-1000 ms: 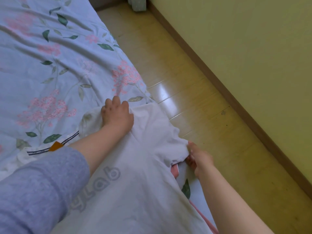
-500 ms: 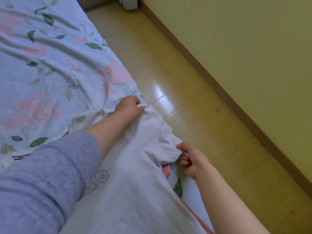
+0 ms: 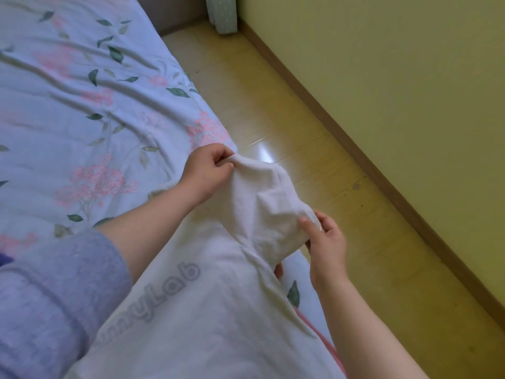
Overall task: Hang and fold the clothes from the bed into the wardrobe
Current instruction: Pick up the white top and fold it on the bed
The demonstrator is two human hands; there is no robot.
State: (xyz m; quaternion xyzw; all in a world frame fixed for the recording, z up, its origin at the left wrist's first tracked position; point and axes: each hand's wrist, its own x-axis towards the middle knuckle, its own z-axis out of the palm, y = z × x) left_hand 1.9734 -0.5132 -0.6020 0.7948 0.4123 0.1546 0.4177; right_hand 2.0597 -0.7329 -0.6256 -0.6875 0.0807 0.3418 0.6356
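Nearest you, your lilac fleece sleeve is pushed up on the left forearm. Beside it, the white cotton T-shirt with faint grey lettering showing through lies spread on the bed edge, its body flat on the sheet. A pink strip of fabric peeks out from under its right side. Your right hand pinches one corner of the shirt's far end, thumb on top, fingers curled under the cloth. Your left hand, further out, pinches the opposite corner between thumb and fingers. The stretch between both hands is raised off the bed and pulled fairly taut. It may be a sleeve opening, hard to tell from the folds. Beyond the hands, the bed with a pale blue sheet printed with pink flowers and green leaves runs away to the left. To the right, glossy light wooden floor, brown skirting board and yellow-green wall. Farthest off, a pale green dotted curtain hem touches the floor.
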